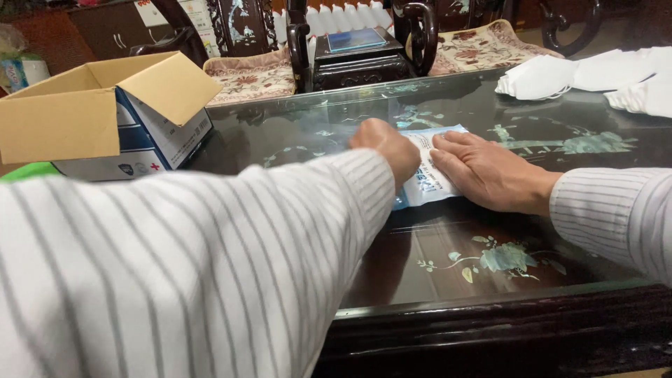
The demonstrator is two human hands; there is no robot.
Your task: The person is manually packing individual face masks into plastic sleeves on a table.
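Note:
A flat white and blue plastic packet (428, 183) lies on the dark glass-topped table (448, 266). My left hand (388, 145) is closed into a loose fist and rests on the packet's left end; whether it grips the packet is hidden. My right hand (486, 171) lies flat, palm down, on the packet's right side, fingers together and pointing left. Both arms wear white sleeves with grey stripes, and the left sleeve fills the lower left of the view.
An open cardboard box (105, 112) with a blue and white side stands at the table's left. Several white face masks (595, 77) lie at the far right. A dark wooden stand (357, 56) and patterned chair cushions (483, 45) sit behind the table.

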